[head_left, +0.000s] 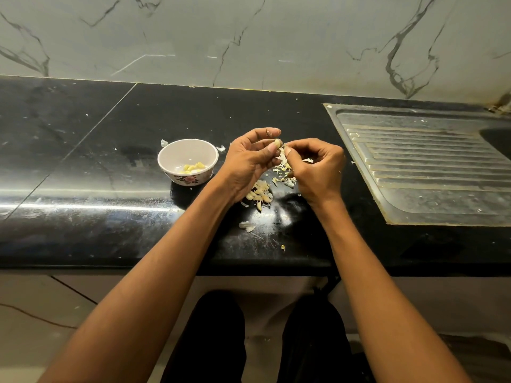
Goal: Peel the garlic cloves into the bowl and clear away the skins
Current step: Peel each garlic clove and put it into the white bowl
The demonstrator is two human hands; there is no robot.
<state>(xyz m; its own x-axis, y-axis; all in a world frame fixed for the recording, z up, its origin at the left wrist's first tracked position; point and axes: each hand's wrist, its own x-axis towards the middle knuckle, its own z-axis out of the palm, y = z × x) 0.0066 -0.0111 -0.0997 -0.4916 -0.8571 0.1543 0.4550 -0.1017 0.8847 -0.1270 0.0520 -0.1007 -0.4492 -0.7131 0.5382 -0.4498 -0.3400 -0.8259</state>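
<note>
My left hand [249, 158] pinches a garlic clove [278, 141] between thumb and fingers, above the black counter. My right hand [318, 164] pinches a strip of papery skin [282, 157] that hangs from the clove. A white bowl [166, 156] with a flower pattern stands left of my hands and holds several peeled yellow cloves [193, 167]. Under my hands lies a pile of unpeeled cloves [260, 193] and loose skins [282, 176].
Stray skin bits lie on the black counter [96, 150]: one flake [247, 226] nearer the front edge, others by the bowl. A steel sink drainboard [431, 167] fills the right side. A marble wall rises behind the counter.
</note>
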